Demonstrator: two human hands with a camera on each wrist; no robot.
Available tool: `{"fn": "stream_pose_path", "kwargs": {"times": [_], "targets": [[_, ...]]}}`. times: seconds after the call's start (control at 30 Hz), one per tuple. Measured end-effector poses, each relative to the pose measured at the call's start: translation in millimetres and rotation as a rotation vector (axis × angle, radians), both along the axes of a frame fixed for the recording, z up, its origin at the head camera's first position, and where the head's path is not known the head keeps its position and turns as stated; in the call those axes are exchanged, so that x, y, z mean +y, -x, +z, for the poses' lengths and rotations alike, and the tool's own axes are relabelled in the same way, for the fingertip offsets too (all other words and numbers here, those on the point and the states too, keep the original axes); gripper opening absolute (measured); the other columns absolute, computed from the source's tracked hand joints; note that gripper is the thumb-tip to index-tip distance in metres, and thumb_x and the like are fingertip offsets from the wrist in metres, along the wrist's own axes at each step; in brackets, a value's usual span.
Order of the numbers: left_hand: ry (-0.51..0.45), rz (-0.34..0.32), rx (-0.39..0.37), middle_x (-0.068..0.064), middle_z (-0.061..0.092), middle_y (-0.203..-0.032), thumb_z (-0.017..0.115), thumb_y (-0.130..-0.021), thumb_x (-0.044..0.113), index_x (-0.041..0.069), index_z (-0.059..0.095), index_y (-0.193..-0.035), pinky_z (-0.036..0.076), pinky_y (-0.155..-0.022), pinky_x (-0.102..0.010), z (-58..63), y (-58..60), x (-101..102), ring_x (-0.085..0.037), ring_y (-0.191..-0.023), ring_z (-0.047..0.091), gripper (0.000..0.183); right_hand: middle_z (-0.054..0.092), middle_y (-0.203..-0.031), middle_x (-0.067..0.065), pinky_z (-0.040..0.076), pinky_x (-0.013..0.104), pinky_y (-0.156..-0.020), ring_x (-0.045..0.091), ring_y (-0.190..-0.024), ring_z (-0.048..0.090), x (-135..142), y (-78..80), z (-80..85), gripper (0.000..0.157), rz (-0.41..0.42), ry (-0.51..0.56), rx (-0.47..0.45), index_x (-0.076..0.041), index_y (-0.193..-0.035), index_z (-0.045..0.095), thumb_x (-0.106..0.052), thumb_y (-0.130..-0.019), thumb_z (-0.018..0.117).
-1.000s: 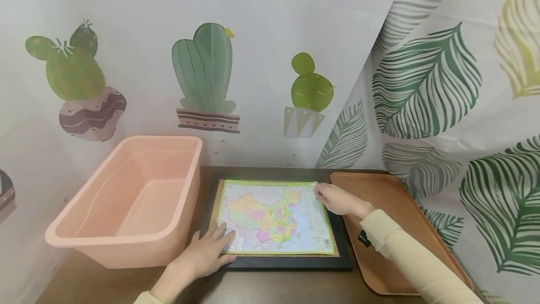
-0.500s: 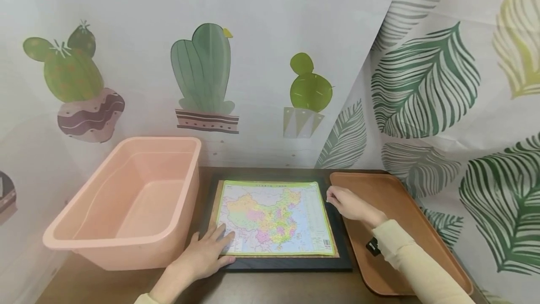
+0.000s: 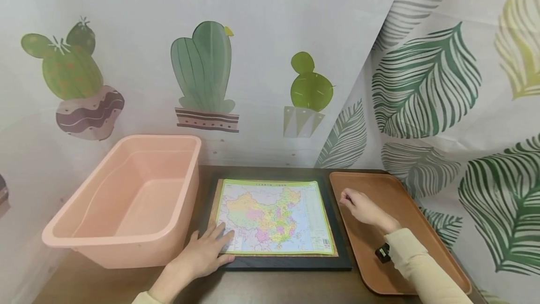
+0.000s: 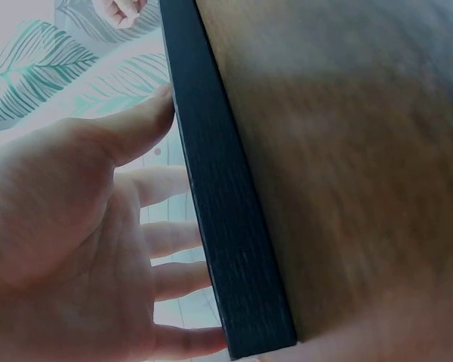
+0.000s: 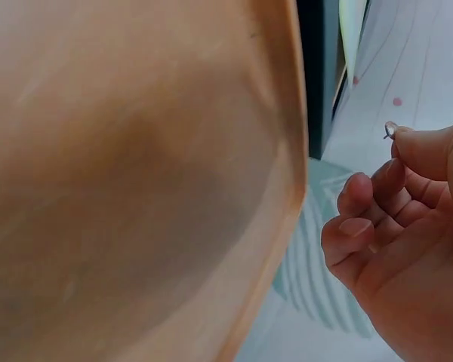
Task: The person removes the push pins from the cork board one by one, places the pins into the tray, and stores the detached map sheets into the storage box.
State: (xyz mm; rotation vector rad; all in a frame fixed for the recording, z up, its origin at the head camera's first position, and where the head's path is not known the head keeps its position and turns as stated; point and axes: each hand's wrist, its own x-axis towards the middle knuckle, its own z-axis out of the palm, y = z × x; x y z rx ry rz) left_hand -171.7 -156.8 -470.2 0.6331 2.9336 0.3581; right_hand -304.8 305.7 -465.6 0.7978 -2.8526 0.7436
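A colourful map sheet point(image 3: 270, 215) with a green border lies on a cork board point(image 3: 214, 201) in a black frame point(image 3: 291, 262). My left hand point(image 3: 206, 250) rests, fingers spread, on the lower left corner of the map and frame. In the left wrist view the thumb and fingers point(image 4: 174, 279) lie straight along the frame's far side. My right hand point(image 3: 363, 208) is above the brown tray's left part, right of the board. Its thumb and index finger pinch a small shiny metal thumbtack point(image 5: 390, 130); the other fingers are curled loosely.
A pink plastic basin point(image 3: 122, 238) stands left of the board. The brown tray point(image 3: 405, 219) lies on the right, with a small black object point(image 3: 383, 253) on it, partly behind the right sleeve. A printed cloth point(image 3: 261, 60) hangs behind the wooden table point(image 3: 253, 290).
My right hand has moved from the map's upper right corner rightward to over the tray. The left hand has stayed on the lower left corner.
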Motion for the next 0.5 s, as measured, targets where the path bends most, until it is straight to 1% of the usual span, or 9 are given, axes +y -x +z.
{"fn": "stream_pose_path", "kwargs": {"times": [0.17, 0.27, 0.4, 0.5], "targets": [[0.004, 0.0, 0.004, -0.021, 0.038, -0.15, 0.059, -0.093, 0.051, 0.012, 0.051, -0.142, 0.029, -0.099, -0.072, 0.6, 0.7, 1.3, -0.047, -0.139, 0.028, 0.063, 0.049, -0.076, -0.003, 0.038, 0.027, -0.06, 0.01, -0.066, 0.043, 16.2, -2.1, -5.1, 0.014, -0.033, -0.001, -0.009, -0.009, -0.088, 0.052, 0.0, -0.097, 0.057], [0.0, -0.004, 0.003, -0.021, 0.038, -0.15, 0.058, -0.093, 0.051, 0.012, 0.051, -0.142, 0.028, -0.098, -0.073, 0.7, 0.6, 1.9, -0.047, -0.139, 0.028, 0.063, 0.05, -0.076, -0.002, 0.037, 0.026, -0.059, 0.009, -0.065, 0.042, 26.8, -2.3, -8.5, 0.014, -0.06, -0.005, -0.022, -0.009, -0.087, 0.052, 0.0, -0.097, 0.057], [-0.012, -0.002, -0.009, -0.022, 0.038, -0.15, 0.059, -0.093, 0.051, 0.012, 0.051, -0.142, 0.027, -0.097, -0.074, 2.3, -1.0, 1.5, -0.047, -0.138, 0.029, 0.063, 0.05, -0.075, 0.0, 0.034, 0.026, -0.056, 0.009, -0.062, 0.039, 39.9, -2.8, -12.5, 0.013, -0.089, -0.002, -0.064, -0.007, -0.087, 0.052, -0.002, -0.099, 0.054], [-0.017, 0.002, -0.013, -0.022, 0.038, -0.149, 0.059, -0.093, 0.051, 0.011, 0.051, -0.141, 0.027, -0.097, -0.075, 4.2, -1.6, 0.9, -0.047, -0.138, 0.03, 0.063, 0.046, -0.073, -0.001, 0.032, 0.026, -0.055, 0.01, -0.06, 0.037, 50.0, -5.0, -15.1, 0.014, -0.108, -0.008, -0.09, -0.007, -0.087, 0.051, -0.004, -0.101, 0.052]]}}
